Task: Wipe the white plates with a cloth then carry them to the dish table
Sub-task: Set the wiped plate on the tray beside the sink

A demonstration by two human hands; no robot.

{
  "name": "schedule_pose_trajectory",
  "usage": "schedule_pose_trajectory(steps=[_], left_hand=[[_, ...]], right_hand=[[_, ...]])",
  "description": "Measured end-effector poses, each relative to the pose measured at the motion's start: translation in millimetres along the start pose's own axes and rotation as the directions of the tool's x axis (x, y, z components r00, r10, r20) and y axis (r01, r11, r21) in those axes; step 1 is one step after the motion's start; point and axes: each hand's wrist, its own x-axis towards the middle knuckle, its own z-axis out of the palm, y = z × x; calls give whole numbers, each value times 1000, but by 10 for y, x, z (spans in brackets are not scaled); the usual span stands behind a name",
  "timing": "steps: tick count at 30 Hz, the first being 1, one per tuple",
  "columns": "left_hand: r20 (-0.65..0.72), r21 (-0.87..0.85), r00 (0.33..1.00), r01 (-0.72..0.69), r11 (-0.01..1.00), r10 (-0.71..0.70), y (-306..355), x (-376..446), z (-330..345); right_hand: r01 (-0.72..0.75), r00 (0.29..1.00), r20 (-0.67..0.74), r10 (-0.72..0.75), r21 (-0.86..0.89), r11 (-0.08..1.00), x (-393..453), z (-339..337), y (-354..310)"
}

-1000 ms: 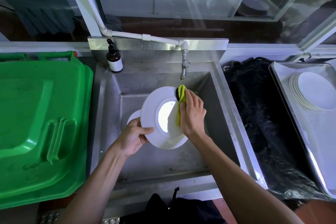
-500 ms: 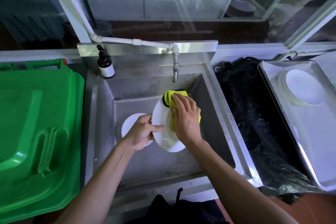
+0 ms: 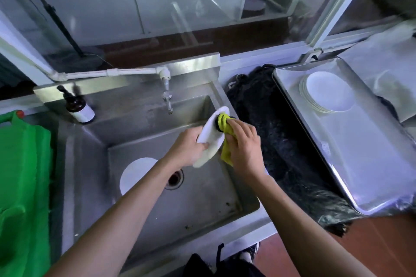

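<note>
Hands meet over the right side of the steel sink (image 3: 74,186): the left hand (image 3: 186,148) has its fingers curled round the rim of a white plate (image 3: 210,132), holding it nearly on edge, and the right hand (image 3: 244,144) presses a yellow-green cloth (image 3: 225,141) against the plate's right face, fingers bent over the bunched fabric. Down in the basin a second white plate (image 3: 135,173) lies flat beside the drain (image 3: 174,179), partly hidden by the left forearm. Left of the sink sits a green bin lid (image 3: 24,175). Farther back, a brown pump bottle (image 3: 78,108) stands on the sink's rear ledge, and a tap (image 3: 167,96) hangs over the basin. To the right, past a black plastic-lined gap (image 3: 281,141), a metal tray (image 3: 360,164) holds a stack of white plates (image 3: 326,92) at its far end — the rest of its surface bare metal.
</note>
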Motion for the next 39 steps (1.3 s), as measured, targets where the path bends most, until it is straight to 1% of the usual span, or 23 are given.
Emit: schedule_pose_trajectory(steps=[1,3,5,8,10,13,17,19,23,26,30,33,36,39], left_hand=[[-15,105,1000,-21,994,22,110,78,83],[-24,256,998,-55,965,64,387,202,274],[-14,373,994,-94,923,107,654,306,485],[42,524,982,-179,832,185,986,467,836],[83,591,973,-224,775,217,1180,594,1118],[131,641,959,-276,716,252,1441,791,1558],[228,728,937,-345,593,265,1751,998,2149],[290,753,916,-397,524,277,1873,1058,2430],[403,760,871,-490,427,282,2029,1130,2936],[470,751,843,-537,384,260,2116,1137,3270],[555,725,788,-615,310,267,2189,1116,3663],[595,709,758,-651,269,266,2188,1109,3920],[613,722,745,-664,195,263,2152,1147,4104],[633,719,731,-677,159,254,2072,1178,4265]], right_hand=[[-5,1000,-18,5,-2,1000,17,-130,122],[-43,997,-61,43,1,999,33,-405,386],[-68,992,-108,68,3,998,48,-668,650],[-115,980,-159,117,21,993,76,-1034,1057],[-166,969,-179,169,33,986,79,-1269,1332],[-230,948,-217,234,42,972,42,-1609,1745],[-349,898,-265,350,55,936,-91,-2021,2259],[-379,873,-304,381,66,923,-182,-2200,2467],[-413,833,-365,416,91,906,-373,-2484,2801],[-436,816,-386,431,80,896,-515,-2647,3008],[-491,793,-386,471,52,870,-669,-2763,3243],[-516,784,-379,493,45,855,-785,-2769,3376],[-526,779,-376,501,42,849,-877,-2764,3470],[-516,784,-385,487,32,856,-947,-2774,3578]])
